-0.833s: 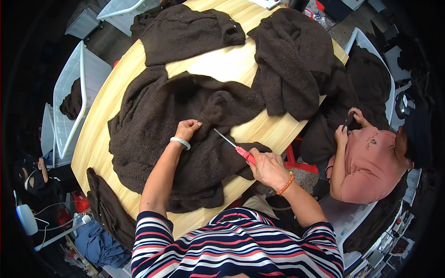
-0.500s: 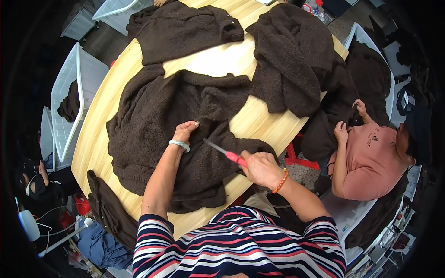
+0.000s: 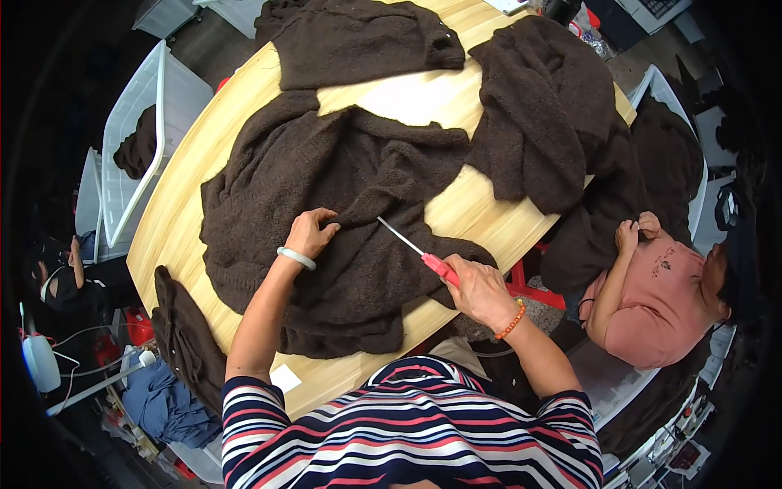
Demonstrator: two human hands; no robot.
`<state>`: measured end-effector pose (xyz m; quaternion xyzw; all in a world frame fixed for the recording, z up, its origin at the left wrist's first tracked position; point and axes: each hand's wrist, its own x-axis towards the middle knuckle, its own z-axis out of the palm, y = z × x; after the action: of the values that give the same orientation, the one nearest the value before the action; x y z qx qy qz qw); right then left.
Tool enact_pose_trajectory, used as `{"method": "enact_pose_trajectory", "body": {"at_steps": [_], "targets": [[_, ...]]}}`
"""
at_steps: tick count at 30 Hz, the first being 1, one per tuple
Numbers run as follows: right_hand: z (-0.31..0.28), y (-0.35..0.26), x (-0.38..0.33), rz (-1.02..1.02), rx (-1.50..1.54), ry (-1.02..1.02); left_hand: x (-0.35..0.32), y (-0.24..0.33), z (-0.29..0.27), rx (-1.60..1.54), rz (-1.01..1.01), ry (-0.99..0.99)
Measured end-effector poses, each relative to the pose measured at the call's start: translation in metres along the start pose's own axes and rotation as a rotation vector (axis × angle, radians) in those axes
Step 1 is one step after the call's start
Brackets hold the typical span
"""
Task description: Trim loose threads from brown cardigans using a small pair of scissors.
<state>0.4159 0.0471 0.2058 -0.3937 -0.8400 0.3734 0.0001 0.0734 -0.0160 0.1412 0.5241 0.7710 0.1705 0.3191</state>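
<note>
A dark brown knitted garment (image 3: 277, 196) lies spread and rumpled in front of me on the light wooden table (image 3: 175, 212). My left hand (image 3: 309, 235), with a pale bangle at the wrist, pinches a fold near the garment's middle. My right hand (image 3: 482, 293), wearing an orange beaded bracelet, is wrapped round a tool with a red handle (image 3: 441, 268) and a thin, straight metal end (image 3: 399, 237). Its tip points up and left over the knit, a little right of my left fingers. I cannot tell whether the tip touches the cloth.
More brown garments lie at the table's far side (image 3: 366, 45) and right side (image 3: 546, 106), another at its lower left edge (image 3: 187, 334). White bins (image 3: 159, 122) stand left. A co-worker in a pink shirt (image 3: 656, 301) sits at the right, hands on brown cloth. A white paper (image 3: 284, 378) lies near me.
The view has shifted. My left hand has moved left and down on the garment, and the tool has drawn back to the right from it. A white paper now shows at the near edge.
</note>
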Motion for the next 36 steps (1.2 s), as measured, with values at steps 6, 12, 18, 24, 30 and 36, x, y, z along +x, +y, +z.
{"method": "enact_pose_trajectory", "body": {"at_steps": [6,12,18,24,30,36], "targets": [[-0.008,-0.026,-0.001,-0.05,-0.055,-0.177,-0.004,-0.015,0.024,-0.726,-0.202,0.022],[-0.014,-0.041,-0.007,-0.104,-0.104,-0.216,-0.025,-0.004,0.045,-0.858,-0.253,0.028],[-0.011,-0.037,-0.014,-0.157,-0.139,-0.225,-0.041,-0.012,0.058,-1.036,-0.328,-0.002],[-0.013,-0.025,-0.019,-0.089,-0.081,-0.161,-0.074,-0.006,0.038,-0.783,-0.298,0.059],[-0.012,-0.03,-0.026,-0.12,-0.105,-0.231,-0.1,-0.022,0.037,-0.667,-0.285,0.092],[-0.014,-0.055,-0.029,-0.229,-0.138,-0.345,-0.101,-0.014,0.052,-1.055,-0.39,0.228]]}}
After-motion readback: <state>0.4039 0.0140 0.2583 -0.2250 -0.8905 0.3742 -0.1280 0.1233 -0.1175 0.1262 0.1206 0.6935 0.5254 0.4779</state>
